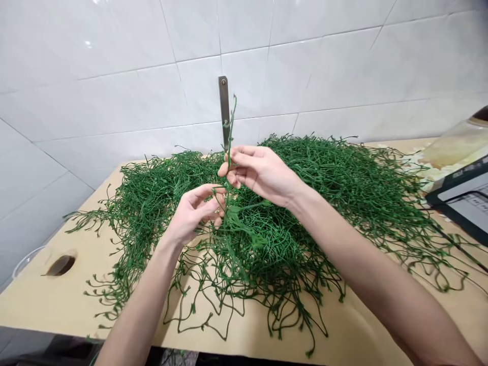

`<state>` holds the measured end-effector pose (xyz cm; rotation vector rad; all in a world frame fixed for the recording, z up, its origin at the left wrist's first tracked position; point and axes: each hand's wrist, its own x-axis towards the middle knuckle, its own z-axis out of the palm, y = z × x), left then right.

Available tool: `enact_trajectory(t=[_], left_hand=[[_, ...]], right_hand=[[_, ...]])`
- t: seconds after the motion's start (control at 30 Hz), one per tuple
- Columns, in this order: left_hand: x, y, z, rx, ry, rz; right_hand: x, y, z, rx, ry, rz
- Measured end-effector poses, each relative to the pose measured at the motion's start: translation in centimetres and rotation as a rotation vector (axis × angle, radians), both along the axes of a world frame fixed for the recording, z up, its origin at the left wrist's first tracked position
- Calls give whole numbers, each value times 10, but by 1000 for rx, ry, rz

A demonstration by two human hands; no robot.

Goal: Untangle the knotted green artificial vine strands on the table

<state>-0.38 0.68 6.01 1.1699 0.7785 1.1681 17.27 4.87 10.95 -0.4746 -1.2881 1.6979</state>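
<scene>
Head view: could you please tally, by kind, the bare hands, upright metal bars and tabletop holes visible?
Bare hands (left hand, right hand): 2
Grey upright metal bar: 1
Dark oval hole in tan tabletop: 1
Total: 4

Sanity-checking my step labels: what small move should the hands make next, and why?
Probably ease the left hand down along the green strand to free its lower part. The right hand pinches it higher up, while the left hand sits just below, near blurred green ends in front of the green pile.
</scene>
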Motion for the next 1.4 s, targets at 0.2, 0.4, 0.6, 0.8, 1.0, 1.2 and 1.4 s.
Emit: enact_trajectory(t=[0.2, 0.4, 0.6, 0.8, 1.0, 1.2, 1.4], left_hand=[[8, -3, -18, -91, 91, -148], [4, 0, -27, -22, 272, 121], [0, -1, -33, -162, 197, 109], [-11, 0, -34, -450, -312, -185], [-2, -2, -44, -355, -274, -49], [3, -6, -41, -349, -214, 19], [11, -9, -39, -335, -190, 177]], right_hand=[[-2, 5, -32, -67, -37, -30], [15, 6, -46, 73, -374, -35], [22, 6, -54, 134, -566, 158], [23, 13, -60, 121, -397, 108], [20, 12, -64, 118, -313, 48], [20, 12, -64, 114, -287, -5], [19, 8, -63, 273, -310, -73]])
